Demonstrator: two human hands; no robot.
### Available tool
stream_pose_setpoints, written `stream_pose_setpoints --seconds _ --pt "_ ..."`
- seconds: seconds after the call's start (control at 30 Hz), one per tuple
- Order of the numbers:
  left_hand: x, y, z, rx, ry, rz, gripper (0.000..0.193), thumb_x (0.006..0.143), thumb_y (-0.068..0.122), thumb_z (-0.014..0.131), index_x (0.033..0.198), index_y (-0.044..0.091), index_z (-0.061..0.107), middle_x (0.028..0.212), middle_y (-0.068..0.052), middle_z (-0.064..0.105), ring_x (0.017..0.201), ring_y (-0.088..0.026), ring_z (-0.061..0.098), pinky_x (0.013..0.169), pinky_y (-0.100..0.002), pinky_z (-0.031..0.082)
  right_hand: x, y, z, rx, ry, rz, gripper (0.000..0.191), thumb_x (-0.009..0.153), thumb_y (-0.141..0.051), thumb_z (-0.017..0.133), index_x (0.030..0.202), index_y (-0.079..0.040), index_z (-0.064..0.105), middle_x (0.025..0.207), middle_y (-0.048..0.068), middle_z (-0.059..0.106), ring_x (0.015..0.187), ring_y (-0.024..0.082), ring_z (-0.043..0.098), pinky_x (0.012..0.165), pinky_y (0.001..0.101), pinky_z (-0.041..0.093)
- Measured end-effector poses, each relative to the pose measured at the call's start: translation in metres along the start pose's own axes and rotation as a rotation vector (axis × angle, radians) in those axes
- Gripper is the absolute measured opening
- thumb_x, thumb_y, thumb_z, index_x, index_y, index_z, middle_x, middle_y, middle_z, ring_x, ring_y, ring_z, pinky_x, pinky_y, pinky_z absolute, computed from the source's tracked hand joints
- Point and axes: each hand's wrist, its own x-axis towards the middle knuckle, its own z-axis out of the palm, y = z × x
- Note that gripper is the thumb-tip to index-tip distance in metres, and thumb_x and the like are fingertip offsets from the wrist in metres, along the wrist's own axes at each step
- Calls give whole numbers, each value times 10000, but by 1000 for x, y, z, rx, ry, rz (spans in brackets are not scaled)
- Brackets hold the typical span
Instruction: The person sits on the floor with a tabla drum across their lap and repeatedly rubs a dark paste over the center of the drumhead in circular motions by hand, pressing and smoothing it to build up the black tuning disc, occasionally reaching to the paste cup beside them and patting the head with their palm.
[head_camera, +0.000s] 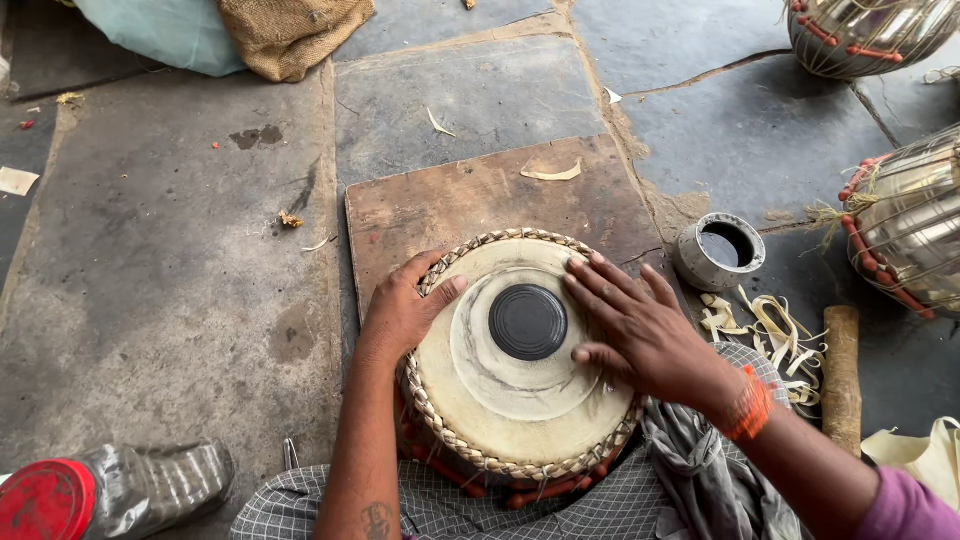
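A round hand drum rests against my lap, its pale skin head ringed by a braided rim and marked with a black disc in the middle. My left hand grips the left rim, thumb lying on the skin. Laid flat on the right side of the drumhead is my right hand, fingers spread and pointing toward the black disc. An orange thread band circles that wrist.
A wooden board lies on the stone floor under the drum. A small metal tin, pale strips and a wooden stick lie right. Two metal drum shells stand far right. A red-capped plastic bottle lies lower left; sacks upper left.
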Motion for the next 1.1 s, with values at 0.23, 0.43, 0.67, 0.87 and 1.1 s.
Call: stream_pose_setpoints --seconds 0.23,0.43,0.67,0.87,1.1 --pt "2 -14 7 -76 -10 -37 695 788 590 715 1367 211 657 1288 -114 720 1006 -292 779 949 -403 570 -101 -49 31 -112 186 -105 929 906 -772 146 1594 -149 196 1647 37 186 1512 215 142 1257 534 -16" --pt "8 -1 1 0 -65 15 764 777 641 691 1389 188 631 1291 -114 721 944 -271 774 904 -424 585 -30 10 9 -19 46 54 844 986 -676 204 1618 -117 209 1705 70 186 1569 256 91 1213 536 -55" --pt "2 -7 4 -37 -3 63 698 824 613 697 1356 162 669 1315 -142 705 1204 -290 689 997 -429 540 -65 -6 5 41 78 100 874 944 -710 279 1606 -141 255 1687 59 226 1563 241 120 1197 546 56" --pt "11 -14 9 29 -40 138 672 853 577 705 1359 138 661 1366 -155 665 1275 -311 621 1051 -434 477 -41 18 8 35 38 54 815 964 -687 298 1613 -194 296 1694 -5 255 1584 277 68 1207 557 13" --pt "8 2 3 -28 -44 96 651 832 577 706 1338 170 668 1342 -120 692 1250 -285 653 1037 -426 506 6 14 -7 119 8 -10 810 983 -673 271 1625 -179 258 1707 22 227 1582 278 47 1200 549 5"
